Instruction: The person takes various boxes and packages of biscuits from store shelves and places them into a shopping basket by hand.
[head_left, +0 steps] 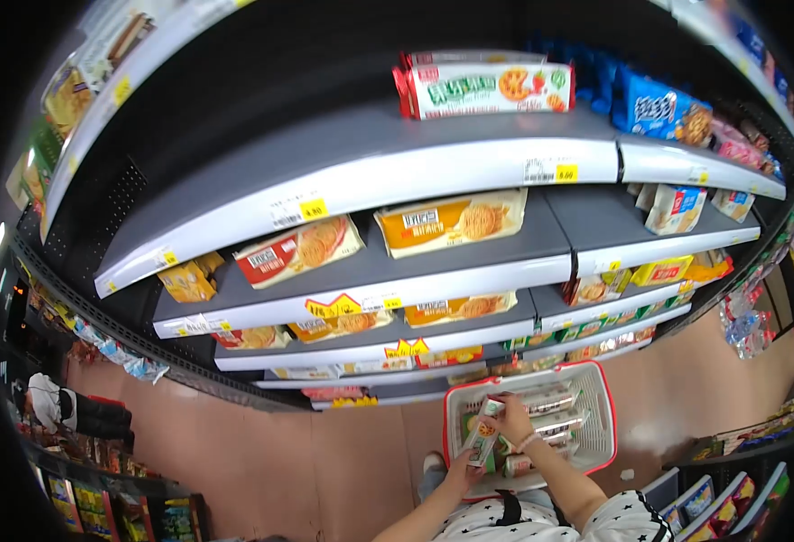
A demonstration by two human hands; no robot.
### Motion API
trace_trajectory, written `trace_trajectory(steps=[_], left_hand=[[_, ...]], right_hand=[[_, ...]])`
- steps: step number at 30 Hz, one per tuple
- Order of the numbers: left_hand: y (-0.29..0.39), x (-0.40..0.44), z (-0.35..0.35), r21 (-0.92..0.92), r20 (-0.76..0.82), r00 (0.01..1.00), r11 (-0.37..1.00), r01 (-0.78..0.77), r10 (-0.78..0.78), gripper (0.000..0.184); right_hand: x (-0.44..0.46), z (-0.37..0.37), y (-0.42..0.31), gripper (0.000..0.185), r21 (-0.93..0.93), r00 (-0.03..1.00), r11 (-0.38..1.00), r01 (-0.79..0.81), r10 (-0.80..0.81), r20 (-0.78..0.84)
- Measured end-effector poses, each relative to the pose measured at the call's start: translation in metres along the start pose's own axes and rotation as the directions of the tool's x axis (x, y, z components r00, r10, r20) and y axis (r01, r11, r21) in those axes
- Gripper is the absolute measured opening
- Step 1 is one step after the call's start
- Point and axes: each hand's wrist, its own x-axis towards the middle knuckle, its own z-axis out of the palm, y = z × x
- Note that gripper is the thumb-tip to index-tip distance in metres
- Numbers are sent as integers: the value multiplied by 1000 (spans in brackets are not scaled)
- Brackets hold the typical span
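Both my hands hold one long white and green biscuit pack (482, 441) over the left part of a white basket with a red rim (607, 406). My left hand (463, 471) grips its lower end, and my right hand (511, 419) is at its upper end, with a band on the wrist. Inside the basket, several similar packs (559, 425) lie beside and partly behind my right hand and forearm.
Ahead stands a store shelf (370, 172) with a red and white biscuit pack (496, 88), an orange pack (451, 221), a red pack (299, 251) and blue packs (663, 108). A person (72, 406) is at the far left. Another display (731, 501) stands at lower right.
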Motion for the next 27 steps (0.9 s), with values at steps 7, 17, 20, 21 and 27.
trace_trajectory(steps=[7, 17, 20, 21, 27], left_hand=[[112, -168, 127, 169, 399, 47, -23, -985, 916, 74], [293, -365, 296, 308, 434, -852, -937, -163, 291, 57], [300, -363, 303, 331, 456, -823, -923, -197, 339, 48], [299, -361, 302, 333, 442, -832, -922, -196, 336, 47], [296, -358, 303, 406, 456, -814, -898, -169, 360, 47]], right_hand=[[69, -111, -165, 84, 77, 698, 853, 516, -366, -616], [216, -265, -336, 66, -335, 393, 880, 337, -455, -799], [247, -266, -310, 60, -465, 375, 869, 167, -492, -786], [243, -263, -313, 58, -444, 381, 880, 166, -473, -794], [239, -255, -320, 52, -397, 382, 913, 96, -402, -832]])
